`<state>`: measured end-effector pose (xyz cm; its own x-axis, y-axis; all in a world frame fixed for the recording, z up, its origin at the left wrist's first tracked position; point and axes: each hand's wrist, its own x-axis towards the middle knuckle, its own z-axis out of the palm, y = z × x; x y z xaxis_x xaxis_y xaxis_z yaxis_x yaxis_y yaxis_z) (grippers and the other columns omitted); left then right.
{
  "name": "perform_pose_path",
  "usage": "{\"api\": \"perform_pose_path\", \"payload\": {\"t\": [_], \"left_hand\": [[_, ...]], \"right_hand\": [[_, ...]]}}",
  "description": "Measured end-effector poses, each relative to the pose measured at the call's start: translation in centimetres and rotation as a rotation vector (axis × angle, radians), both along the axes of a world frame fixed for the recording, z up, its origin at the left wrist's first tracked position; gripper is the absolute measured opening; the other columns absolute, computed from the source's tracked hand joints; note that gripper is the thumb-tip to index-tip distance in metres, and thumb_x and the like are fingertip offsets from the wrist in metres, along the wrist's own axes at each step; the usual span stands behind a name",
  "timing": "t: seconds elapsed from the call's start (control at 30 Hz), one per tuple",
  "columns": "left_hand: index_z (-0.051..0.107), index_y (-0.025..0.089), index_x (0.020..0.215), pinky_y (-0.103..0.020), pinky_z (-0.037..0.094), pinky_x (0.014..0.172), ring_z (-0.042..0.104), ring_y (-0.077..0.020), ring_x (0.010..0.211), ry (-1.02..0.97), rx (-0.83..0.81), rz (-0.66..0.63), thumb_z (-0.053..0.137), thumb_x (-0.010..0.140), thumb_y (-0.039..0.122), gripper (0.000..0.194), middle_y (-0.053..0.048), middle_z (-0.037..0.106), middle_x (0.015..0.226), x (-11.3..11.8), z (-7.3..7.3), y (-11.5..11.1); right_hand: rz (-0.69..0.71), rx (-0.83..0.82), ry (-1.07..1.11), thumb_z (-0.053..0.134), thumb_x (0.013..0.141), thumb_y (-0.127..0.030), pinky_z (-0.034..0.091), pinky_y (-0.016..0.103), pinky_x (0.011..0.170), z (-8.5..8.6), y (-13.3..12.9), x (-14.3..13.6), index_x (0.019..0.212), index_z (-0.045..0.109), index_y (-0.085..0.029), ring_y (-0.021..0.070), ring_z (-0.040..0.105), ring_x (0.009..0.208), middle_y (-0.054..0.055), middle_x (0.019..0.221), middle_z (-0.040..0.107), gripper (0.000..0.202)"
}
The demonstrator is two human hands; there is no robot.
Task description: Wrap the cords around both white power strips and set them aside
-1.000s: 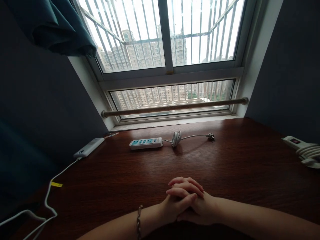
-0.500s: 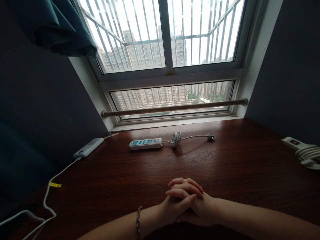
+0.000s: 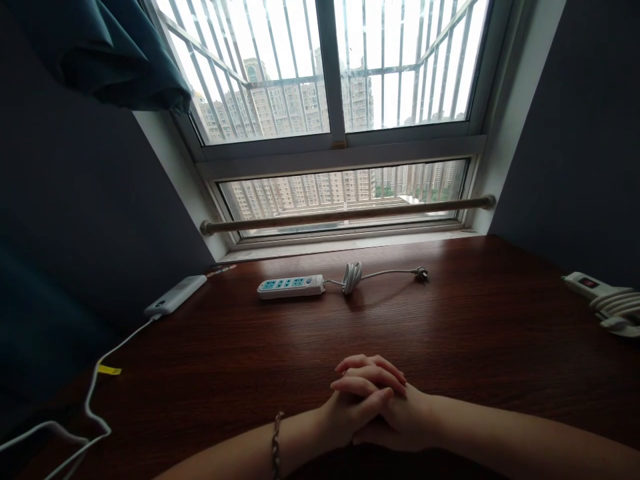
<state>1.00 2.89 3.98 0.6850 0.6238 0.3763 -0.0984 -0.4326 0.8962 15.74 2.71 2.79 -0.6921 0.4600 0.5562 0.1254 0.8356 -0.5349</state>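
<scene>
My left hand [image 3: 345,417], with a braided bracelet [image 3: 276,443] on its wrist, is clasped with my right hand [image 3: 413,417] near the front of the dark wooden table [image 3: 250,353]. Their fingers interlace and are closed, and no object shows between them. Beyond the hands lies a white power strip [image 3: 291,286] with blue socket faces. Its grey-white cord [image 3: 352,278] is wound in a bundle, and the plug [image 3: 422,274] rests to the right. Neither hand touches the strip.
At the left edge a white power bank [image 3: 176,295] has a white cable [image 3: 93,387] with a yellow tag [image 3: 109,370] plugged in. Far right lies another white power strip [image 3: 590,285] with a coiled cord. A rail [image 3: 350,215] crosses the window behind; a blue curtain [image 3: 115,53] hangs upper left.
Both hands stay clasped in the same place. Only a very slight shift of the camera shows; the objects on the table have not moved.
</scene>
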Motion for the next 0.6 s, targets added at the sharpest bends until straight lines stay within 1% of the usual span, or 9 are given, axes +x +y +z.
{"api": "perform_pose_path", "payload": {"t": [0.07, 0.13, 0.23, 0.3, 0.43, 0.47, 0.53, 0.57, 0.6], "left_hand": [[0.066, 0.021, 0.1, -0.041, 0.044, 0.092, 0.052, -0.0277, 0.104, 0.004, 0.002, 0.008, 0.045, 0.087, 0.022, 0.024, -0.007, 0.057, 0.104, -0.1, 0.0, -0.2], [0.061, 0.024, 0.112, -0.042, 0.043, 0.094, 0.05, -0.0284, 0.108, 0.01, -0.001, 0.03, 0.046, 0.088, 0.023, 0.028, -0.007, 0.055, 0.111, -0.2, -0.3, -0.3], [0.028, 0.037, 0.139, -0.045, 0.04, 0.098, 0.046, -0.0274, 0.115, -0.08, -0.025, 0.066, 0.047, 0.091, 0.03, 0.052, -0.005, 0.039, 0.134, 0.0, -1.0, -0.4], [0.008, 0.044, 0.141, -0.047, 0.037, 0.101, 0.043, -0.0256, 0.12, -0.155, -0.051, 0.099, 0.044, 0.094, 0.034, 0.061, -0.004, 0.025, 0.144, 0.1, -1.5, -0.1], [0.003, 0.045, 0.141, -0.046, 0.035, 0.102, 0.039, -0.0247, 0.124, -0.23, -0.124, 0.251, 0.038, 0.095, 0.04, 0.058, -0.005, 0.015, 0.148, 0.3, -2.0, 0.6], [0.004, 0.045, 0.141, -0.045, 0.036, 0.101, 0.041, -0.0243, 0.122, -0.227, -0.141, 0.286, 0.039, 0.095, 0.04, 0.057, -0.005, 0.014, 0.148, 0.3, -1.9, 0.7], [0.008, 0.045, 0.14, -0.043, 0.038, 0.1, 0.046, -0.0224, 0.118, -0.183, -0.16, 0.332, 0.041, 0.095, 0.036, 0.056, -0.004, 0.013, 0.148, 0.3, -1.8, 0.7], [0.011, 0.045, 0.139, -0.042, 0.039, 0.099, 0.047, -0.0214, 0.116, -0.159, -0.163, 0.339, 0.042, 0.095, 0.034, 0.055, -0.004, 0.015, 0.147, 0.3, -1.7, 0.7], [0.014, 0.043, 0.139, -0.04, 0.039, 0.098, 0.047, -0.0208, 0.116, -0.138, -0.165, 0.338, 0.043, 0.095, 0.032, 0.054, -0.004, 0.017, 0.147, 0.3, -1.6, 0.7]], "right_hand": [[0.002, 0.008, 0.002, 0.062, 0.086, -0.041, 0.036, 0.036, 0.098, 0.1, 0.1, 0.0, 0.135, 0.035, -0.026, 0.0222, 0.032, 0.123, 0.007, 0.126, 0.044, 0.058], [0.014, 0.043, 0.001, 0.063, 0.085, -0.042, 0.038, 0.039, 0.096, 0.1, 0.3, 0.0, 0.135, 0.035, -0.026, 0.0245, 0.035, 0.12, 0.01, 0.125, 0.044, 0.06], [0.036, 0.038, -0.037, 0.069, 0.079, -0.045, 0.044, 0.044, 0.089, 0.2, 0.8, 0.1, 0.14, 0.025, -0.025, 0.0299, 0.038, 0.119, 0.015, 0.131, 0.037, 0.078], [0.051, -0.042, -0.038, 0.072, 0.077, -0.047, 0.046, 0.044, 0.087, 0.5, 1.6, 0.4, 0.143, 0.016, -0.024, 0.0317, 0.039, 0.12, 0.017, 0.137, 0.028, 0.09], [0.083, -0.271, 0.148, 0.065, 0.083, -0.052, 0.05, 0.035, 0.085, 1.5, 5.1, 2.8, 0.144, 0.011, -0.023, 0.0222, 0.052, 0.106, 0.016, 0.136, 0.03, 0.086], [-0.004, -0.234, 0.177, 0.063, 0.084, -0.055, 0.049, 0.035, 0.087, 1.6, 6.4, 4.0, 0.142, 0.018, -0.022, 0.0209, 0.053, 0.104, 0.015, 0.133, 0.035, 0.08], [-0.336, -0.052, 0.145, 0.054, 0.09, -0.049, 0.046, 0.035, 0.09, 1.4, 9.5, 6.9, 0.131, 0.038, -0.019, 0.0204, 0.052, 0.105, 0.011, 0.126, 0.044, 0.053], [-0.556, 0.074, 0.1, 0.049, 0.092, -0.049, 0.045, 0.034, 0.091, 1.0, 11.1, 8.5, 0.126, 0.043, -0.018, 0.0204, 0.052, 0.104, 0.01, 0.12, 0.049, 0.046], [-0.68, 0.107, 0.1, 0.047, 0.092, -0.045, 0.041, 0.039, 0.095, 0.4, 12.7, 10.3, 0.123, 0.045, -0.015, 0.0232, 0.049, 0.108, 0.012, 0.118, 0.05, 0.043]]}}
